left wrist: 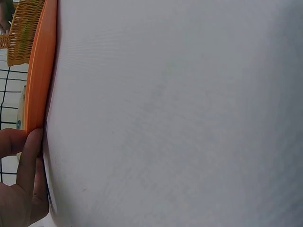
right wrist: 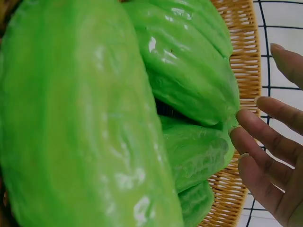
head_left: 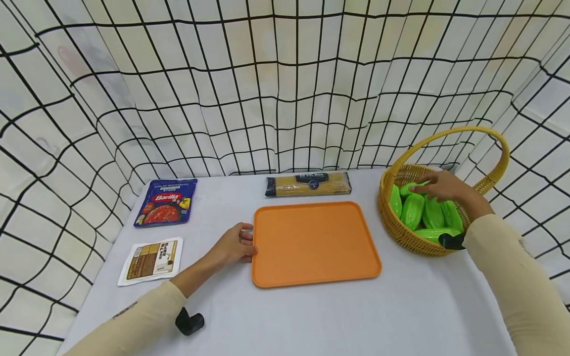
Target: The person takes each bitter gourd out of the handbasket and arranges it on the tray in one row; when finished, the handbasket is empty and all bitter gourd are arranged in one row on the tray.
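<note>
The left hand (head_left: pixel 232 244) pinches the tray (head_left: pixel 315 243) at left; the right hand (head_left: pixel 445 189) — fingers parted, holding nothing — hovers over green gourds (head_left: pixel 412 210).

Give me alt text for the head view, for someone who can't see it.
A person's left hand grips the left edge of an orange tray, with their right hand over a basket of green vegetables. A pasta pack lies behind the tray; a blue Barilla pouch and a pale packet lie to its left.
</note>
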